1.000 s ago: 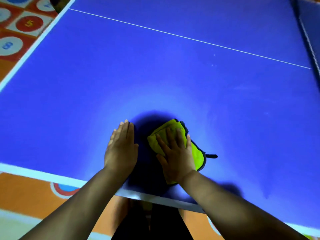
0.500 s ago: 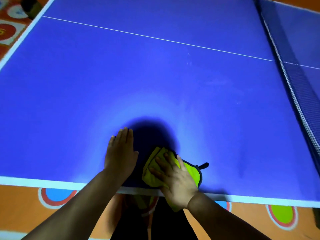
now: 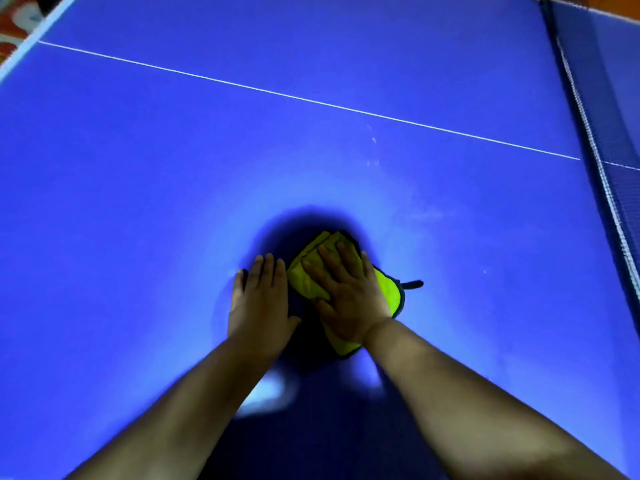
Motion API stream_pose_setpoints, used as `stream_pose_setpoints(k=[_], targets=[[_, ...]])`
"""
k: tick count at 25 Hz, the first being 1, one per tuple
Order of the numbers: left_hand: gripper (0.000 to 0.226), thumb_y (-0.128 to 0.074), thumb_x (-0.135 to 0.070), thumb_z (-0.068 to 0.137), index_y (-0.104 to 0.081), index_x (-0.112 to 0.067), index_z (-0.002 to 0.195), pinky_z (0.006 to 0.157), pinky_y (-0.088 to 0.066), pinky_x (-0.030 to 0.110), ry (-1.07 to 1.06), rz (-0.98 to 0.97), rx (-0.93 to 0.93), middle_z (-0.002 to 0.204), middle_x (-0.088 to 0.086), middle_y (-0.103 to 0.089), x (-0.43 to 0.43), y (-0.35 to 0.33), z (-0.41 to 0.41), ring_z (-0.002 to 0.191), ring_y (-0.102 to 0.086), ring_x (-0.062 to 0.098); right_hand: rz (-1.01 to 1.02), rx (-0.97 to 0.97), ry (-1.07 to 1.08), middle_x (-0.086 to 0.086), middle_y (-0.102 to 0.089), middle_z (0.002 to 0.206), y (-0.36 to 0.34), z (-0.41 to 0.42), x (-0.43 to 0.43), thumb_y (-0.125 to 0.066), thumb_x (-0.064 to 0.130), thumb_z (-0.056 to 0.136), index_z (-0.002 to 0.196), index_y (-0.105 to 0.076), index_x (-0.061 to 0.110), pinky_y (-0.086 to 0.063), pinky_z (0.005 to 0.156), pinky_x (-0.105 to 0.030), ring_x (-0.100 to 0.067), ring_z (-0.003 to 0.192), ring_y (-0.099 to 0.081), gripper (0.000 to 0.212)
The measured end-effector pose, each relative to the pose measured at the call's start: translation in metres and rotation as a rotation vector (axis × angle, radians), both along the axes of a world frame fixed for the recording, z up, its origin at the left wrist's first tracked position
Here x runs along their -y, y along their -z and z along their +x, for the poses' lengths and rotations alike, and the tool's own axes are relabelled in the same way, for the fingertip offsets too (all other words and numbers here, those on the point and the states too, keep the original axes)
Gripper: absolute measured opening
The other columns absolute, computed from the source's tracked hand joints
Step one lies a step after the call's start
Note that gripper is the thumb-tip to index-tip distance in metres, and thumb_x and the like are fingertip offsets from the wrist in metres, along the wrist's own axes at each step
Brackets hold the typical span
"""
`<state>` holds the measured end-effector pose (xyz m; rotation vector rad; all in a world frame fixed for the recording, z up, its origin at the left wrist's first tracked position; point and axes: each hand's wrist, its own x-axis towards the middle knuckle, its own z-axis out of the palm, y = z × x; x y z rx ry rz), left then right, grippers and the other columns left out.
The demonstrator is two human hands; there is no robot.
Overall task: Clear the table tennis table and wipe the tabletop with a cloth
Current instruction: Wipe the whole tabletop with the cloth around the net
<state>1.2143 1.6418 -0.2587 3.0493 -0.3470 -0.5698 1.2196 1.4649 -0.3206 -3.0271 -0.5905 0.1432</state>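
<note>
Both hands are down flat on the blue tabletop (image 3: 145, 209), palms down, arms reaching fwd from the bottom of the view. Your right hand (image 3: 349, 299) is spread wide open, fingers (image 3: 327, 261) splayed, pressing on top of the yellow-green cloth (image 3: 308, 278); it isn't gripping or pinching, just palm and fingers laid over the fabric. The cloth is folded, w/ a dark trimmed edge, and pokes out past your fingertips, to the right of your palm and below your wrist; a small dark hang loop (image 3: 412, 284) sticks out just to the right of that hand. Your left hand (image 3: 259, 299) lies just beside the right, fingers straight and close together, open, holding nothing, resting on bare table; its fingertips sit right next to the cloth's left edge, can't tell if touching. Shadow pools around and ahead of both hands. Well beyond your fingertips a thin white line (image 3: 311, 102) crosses the table, w/ a few pale specks (image 3: 373, 140) on your side of it. The net (image 3: 595, 161) runs along far to the right of your right hand. Far left of your left hand, past the white table edge, a bit of red patterned floor mat (image 3: 14, 26) shows. No brand, label or readable writing on cloth or table.
</note>
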Motion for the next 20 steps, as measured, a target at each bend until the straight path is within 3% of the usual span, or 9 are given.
stream_pose_setpoints(k=[2,5,7,13,20], targets=[[0.1,-0.053,-0.056,0.083,0.005,-0.006,0.148,0.116,0.0,0.043,-0.034,-0.006,-0.018,0.157,0.01,0.005,0.023,0.006,0.03,0.145,0.006,0.023,0.022,-0.016,0.011,-0.004,-0.041,0.15,0.002,0.053,0.017,-0.036,0.052,0.081,0.143,-0.042,0.035,-0.023,0.109,-0.061,-0.035,0.141,-0.03,0.065],[0.105,-0.056,-0.056,0.081,0.007,-0.006,0.148,0.117,0.001,0.043,-0.03,-0.011,-0.029,0.157,0.01,0.008,0.056,0.015,0.076,0.144,0.009,0.022,-0.023,-0.076,0.049,0.004,-0.015,0.16,0.003,0.135,0.039,-0.017,0.059,0.081,0.149,-0.017,0.044,-0.002,0.116,-0.052,-0.026,0.149,-0.004,0.07],[0.108,-0.059,-0.056,0.079,0.009,-0.007,0.148,0.117,0.003,0.042,-0.019,-0.01,-0.043,0.157,0.009,0.011,0.072,0.02,0.104,0.144,0.011,0.02,-0.039,-0.096,0.076,0.006,-0.004,0.162,0.004,0.187,0.05,-0.02,0.06,0.088,0.149,-0.01,0.046,0.003,0.116,-0.05,-0.023,0.149,0.004,0.063],[0.114,-0.068,-0.045,0.076,0.011,-0.006,0.147,0.117,0.005,0.04,0.038,0.112,-0.12,0.156,0.013,0.015,0.098,0.028,0.148,0.144,0.01,0.024,-0.011,0.068,0.139,0.005,-0.018,0.16,0.018,0.318,0.067,-0.042,0.054,0.091,0.147,-0.025,0.045,-0.013,0.115,-0.057,-0.028,0.147,-0.011,0.059],[0.11,-0.064,-0.043,0.08,0.016,-0.003,0.145,0.116,0.005,0.041,0.047,0.297,-0.211,0.154,0.016,0.018,0.115,0.018,0.154,0.144,0.011,0.025,0.085,-0.054,0.237,0.006,-0.006,0.162,0.013,0.372,0.099,-0.037,0.05,0.093,0.15,-0.016,0.045,0.001,0.117,-0.053,-0.025,0.149,0.001,0.061]])
